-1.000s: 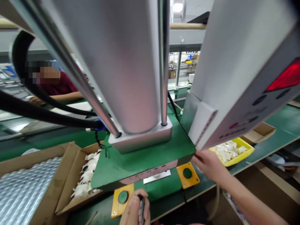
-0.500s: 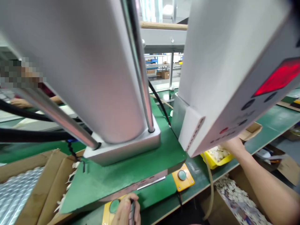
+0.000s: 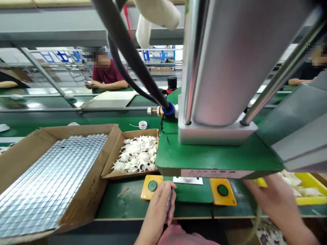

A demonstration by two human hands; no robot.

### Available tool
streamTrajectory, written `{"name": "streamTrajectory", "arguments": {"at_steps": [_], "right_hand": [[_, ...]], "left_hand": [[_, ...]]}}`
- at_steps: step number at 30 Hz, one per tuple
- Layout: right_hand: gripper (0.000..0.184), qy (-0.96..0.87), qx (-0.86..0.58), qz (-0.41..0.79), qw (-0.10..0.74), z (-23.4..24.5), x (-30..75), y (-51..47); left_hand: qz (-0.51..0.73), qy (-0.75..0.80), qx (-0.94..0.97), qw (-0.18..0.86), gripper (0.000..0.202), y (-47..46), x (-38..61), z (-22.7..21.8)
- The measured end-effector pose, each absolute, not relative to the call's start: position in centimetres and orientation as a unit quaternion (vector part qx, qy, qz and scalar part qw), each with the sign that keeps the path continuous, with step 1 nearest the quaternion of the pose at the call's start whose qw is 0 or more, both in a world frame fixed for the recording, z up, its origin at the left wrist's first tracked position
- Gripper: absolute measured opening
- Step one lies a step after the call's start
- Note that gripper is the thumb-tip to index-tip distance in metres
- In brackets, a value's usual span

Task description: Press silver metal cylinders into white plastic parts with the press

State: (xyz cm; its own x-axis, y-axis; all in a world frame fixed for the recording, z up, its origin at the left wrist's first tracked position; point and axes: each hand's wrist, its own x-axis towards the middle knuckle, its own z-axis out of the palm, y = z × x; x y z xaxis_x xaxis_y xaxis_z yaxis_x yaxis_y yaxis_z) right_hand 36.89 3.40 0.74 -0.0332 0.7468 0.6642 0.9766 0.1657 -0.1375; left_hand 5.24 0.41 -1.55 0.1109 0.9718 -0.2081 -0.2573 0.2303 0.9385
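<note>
– While the left hand (image 3: 162, 204) curls closed round a slim dark piece (image 3: 169, 200), what lies beside it?
– Its fingertips sit just beside a square yellow button box (image 3: 152, 186) with a round green cap, on the smooth green table (image 3: 122, 207).
– And the right hand (image 3: 276, 200)?
– Blurred; open or closed, I cannot tell. It hovers at the yellow tray (image 3: 310, 200) rim, near a second button box (image 3: 223, 191). Bare table runs between the boxes, under the press plate (image 3: 217, 158) overhang

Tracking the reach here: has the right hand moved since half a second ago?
Yes. The right hand has pulled back from over the yellow bin toward the right button box, now lying between the two.
</note>
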Motion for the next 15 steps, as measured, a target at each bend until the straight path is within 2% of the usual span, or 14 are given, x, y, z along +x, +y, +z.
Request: {"name": "streamTrajectory", "arguments": {"at_steps": [3, 5, 8, 15], "right_hand": [[0.022, -0.820, -0.441, -0.212, 0.295, 2.0, 29.2, 4.3], [0.017, -0.848, -0.391, -0.234, 0.271, 2.6, 25.8, 5.1], [0.020, -0.856, -0.387, -0.249, 0.237, 3.0, 23.6, 6.0], [0.030, -0.888, -0.356, -0.197, 0.214, 2.0, 24.4, 6.2]], "left_hand": [[0.477, 0.450, 0.396, 0.643, 0.031, 0.5, 5.3, -1.7], [0.481, 0.452, 0.393, 0.640, 0.032, 0.3, 5.1, -1.7], [0.491, 0.454, 0.384, 0.637, 0.033, -0.3, 4.7, -1.7], [0.517, 0.490, 0.391, 0.583, 0.034, -1.0, 3.6, -1.7]]}}
